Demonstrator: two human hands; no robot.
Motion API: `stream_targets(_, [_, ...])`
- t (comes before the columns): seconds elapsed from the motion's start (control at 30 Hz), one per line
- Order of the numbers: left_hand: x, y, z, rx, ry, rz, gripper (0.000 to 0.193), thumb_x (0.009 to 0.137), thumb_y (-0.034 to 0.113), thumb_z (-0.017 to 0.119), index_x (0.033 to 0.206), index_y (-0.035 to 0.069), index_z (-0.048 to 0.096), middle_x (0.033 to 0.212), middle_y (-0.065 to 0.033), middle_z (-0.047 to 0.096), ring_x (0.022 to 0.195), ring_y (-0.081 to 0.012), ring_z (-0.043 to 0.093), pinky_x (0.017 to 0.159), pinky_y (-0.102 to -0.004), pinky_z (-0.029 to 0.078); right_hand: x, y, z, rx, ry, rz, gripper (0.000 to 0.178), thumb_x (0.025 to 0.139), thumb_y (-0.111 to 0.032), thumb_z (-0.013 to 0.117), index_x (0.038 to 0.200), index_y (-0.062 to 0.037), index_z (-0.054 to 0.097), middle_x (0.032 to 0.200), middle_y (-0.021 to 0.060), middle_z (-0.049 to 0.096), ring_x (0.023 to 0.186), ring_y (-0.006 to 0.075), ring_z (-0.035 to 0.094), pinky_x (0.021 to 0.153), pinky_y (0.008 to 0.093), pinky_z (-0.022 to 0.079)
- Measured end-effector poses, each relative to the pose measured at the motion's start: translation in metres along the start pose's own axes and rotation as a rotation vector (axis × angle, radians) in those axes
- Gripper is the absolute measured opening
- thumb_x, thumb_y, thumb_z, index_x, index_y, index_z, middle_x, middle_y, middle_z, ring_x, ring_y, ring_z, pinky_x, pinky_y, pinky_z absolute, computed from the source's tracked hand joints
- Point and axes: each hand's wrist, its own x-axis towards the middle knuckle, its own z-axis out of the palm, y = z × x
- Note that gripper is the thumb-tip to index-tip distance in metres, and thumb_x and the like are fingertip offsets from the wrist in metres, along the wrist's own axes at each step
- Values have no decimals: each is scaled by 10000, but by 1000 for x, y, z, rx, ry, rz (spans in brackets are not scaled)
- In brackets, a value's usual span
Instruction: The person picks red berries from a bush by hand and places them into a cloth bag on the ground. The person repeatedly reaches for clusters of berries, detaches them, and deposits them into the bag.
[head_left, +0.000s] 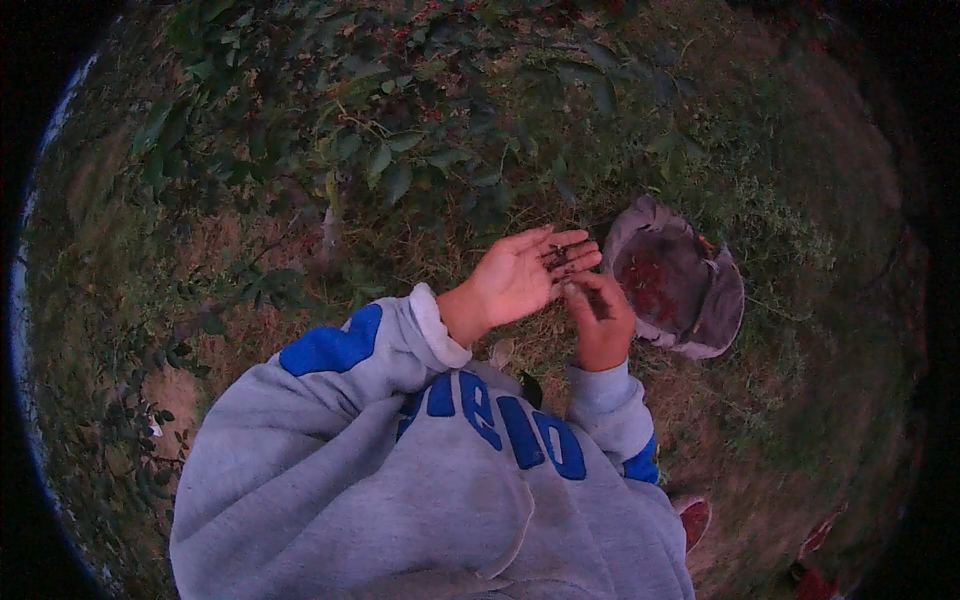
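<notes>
- While the left hand (515,278) is lying palm-up with fingers spread, small dark bits (558,258) are resting on its fingertips, just left of the grey basket (715,310).
- Just beside the basket, nearer than the left, the right hand (603,322) is reaching up with fingers pinching together at those bits.
- Red berries (650,285) are sitting inside the basket.

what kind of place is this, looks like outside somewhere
Most likely an outdoor plot or orchard at picking time: a leafy bush with small red berries, patchy grass on bare soil, and a cloth-lined basket of red fruit beside the person's hands.
</notes>
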Motion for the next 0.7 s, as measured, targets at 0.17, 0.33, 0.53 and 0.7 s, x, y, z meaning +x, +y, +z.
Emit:
stream_targets(0.17, [-10, 1, 4, 359, 37, 59, 344, 806, 128, 431, 1116, -15, 392, 1107, -129, 440, 1037, -209, 422, 853, -303, 365, -1, 14, -6, 799, 64, 566, 147, 773, -70, 515, 900, 3, 528, 721, 53, 558, 542, 110, 509, 442, 220, 401])
stream_targets(0.33, [-21, -2, 10, 994, 111, 149, 332, 738, 61, 552, 1055, 14, 462, 961, -52, 517, 867, -106, 487, 727, -240, 405, -1, 15, -5, 971, -26, 559, 151, 778, -71, 501, 904, 7, 528, 738, 65, 556, 562, 117, 515, 448, 235, 413])
stream_targets(0.53, [-28, 0, 9, 1271, 127, 263, 291, 719, 104, 580, 980, 20, 484, 856, -38, 533, 708, -78, 501, 618, -219, 412, -3, 10, 0, 651, -123, 451, 163, 770, -58, 508, 914, 18, 517, 749, 74, 557, 578, 125, 527, 470, 239, 432])
stream_targets(0.7, [-34, 4, 6, 1299, 127, 200, 181, 708, 93, 563, 857, 37, 476, 715, -27, 519, 611, -82, 503, 503, -214, 416, -3, -3, -2, 298, -219, 345, 135, 773, -54, 498, 885, 22, 502, 708, 83, 565, 560, 125, 544, 464, 240, 437])
